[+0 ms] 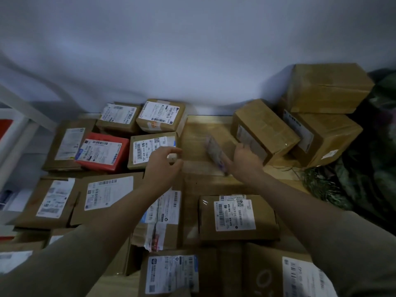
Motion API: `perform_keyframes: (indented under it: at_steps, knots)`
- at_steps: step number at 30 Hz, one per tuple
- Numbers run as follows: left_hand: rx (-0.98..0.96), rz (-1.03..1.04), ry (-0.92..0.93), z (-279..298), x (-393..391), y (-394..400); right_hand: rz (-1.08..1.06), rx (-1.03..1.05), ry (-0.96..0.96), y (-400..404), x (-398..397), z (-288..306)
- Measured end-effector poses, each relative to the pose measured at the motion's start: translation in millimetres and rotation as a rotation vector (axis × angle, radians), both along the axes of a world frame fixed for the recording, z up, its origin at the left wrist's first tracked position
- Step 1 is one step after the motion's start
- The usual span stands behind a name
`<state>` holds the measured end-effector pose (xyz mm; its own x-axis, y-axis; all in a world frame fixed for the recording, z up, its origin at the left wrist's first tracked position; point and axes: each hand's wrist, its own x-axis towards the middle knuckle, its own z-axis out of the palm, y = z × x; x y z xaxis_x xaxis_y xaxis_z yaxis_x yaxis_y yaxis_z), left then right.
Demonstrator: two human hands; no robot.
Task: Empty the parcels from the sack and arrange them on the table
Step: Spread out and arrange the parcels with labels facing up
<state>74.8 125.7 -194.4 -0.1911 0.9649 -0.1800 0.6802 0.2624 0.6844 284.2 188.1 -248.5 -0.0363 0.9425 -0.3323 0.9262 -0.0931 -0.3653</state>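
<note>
Mid-table | right hand (246,156) grips blurred parcel (215,152); sack unclear

parcel sorting spot: brown cardboard boxes with printed shipping labels (235,215) crowd a pale wooden table (197,136), plain white wall (192,50) behind.

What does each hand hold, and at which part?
Left hand pinches a small pale object, too blurred to identify. Right hand holds a blurred flat parcel at its near end.
</note>
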Motion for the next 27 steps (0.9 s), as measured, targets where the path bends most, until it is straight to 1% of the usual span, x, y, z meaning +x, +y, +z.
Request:
perform_keyframes:
  at_steps: [2,3,4,5,6,7,9,10,11,12,13,14,16,18,20,22,23,25,27]
  knots:
    - [0.028,-0.006,0.047,-6,-4,7,-0.185,-0.126,0.458,8,-14,-2]
    - [0.023,-0.005,0.060,-8,-5,11,-0.267,-0.222,0.635,12,-20,1]
    - [0.013,-0.002,0.070,-10,-6,14,-0.319,-0.310,0.762,17,-27,4]
    - [-0.002,0.001,0.079,-12,-6,17,-0.335,-0.341,0.812,21,-32,5]
    - [-0.012,0.001,0.082,-13,-6,20,-0.304,-0.293,0.763,23,-37,7]
    - [-0.019,0.001,0.081,-14,-6,23,-0.214,-0.163,0.637,24,-39,7]
    - [-0.015,0.003,0.069,-16,-4,27,0.002,0.217,0.335,22,-32,4]
    - [-0.012,0.002,0.066,-17,-3,29,0.077,0.408,0.210,21,-24,7]
    - [-0.011,-0.006,0.070,-19,-2,31,0.094,0.546,0.104,22,-13,10]
    - [-0.011,-0.018,0.077,-21,-1,33,0.054,0.625,0.003,24,0,11]
    - [-0.014,-0.028,0.081,-23,1,34,-0.019,0.650,-0.093,28,13,11]
    - [-0.017,-0.036,0.081,-24,4,34,-0.094,0.618,-0.180,32,27,9]
    - [-0.013,-0.044,0.083,-26,11,33,-0.203,0.412,-0.275,37,52,8]
    - [-0.011,-0.063,0.095,-27,19,31,-0.228,0.225,-0.328,38,69,7]
    - [-0.029,-0.106,0.118,-27,27,29,-0.198,0.207,-0.381,35,74,6]
    - [-0.057,-0.178,0.185,-30,33,29,-0.199,0.275,-0.352,30,70,8]
    - [-0.079,-0.232,0.242,-33,35,29,-0.226,0.296,-0.283,27,67,13]
    - [-0.129,-0.357,0.390,-39,39,30,-0.312,0.269,-0.029,27,62,16]
    - [-0.126,-0.489,0.564,-45,42,32,-0.422,0.130,0.386,27,63,19]
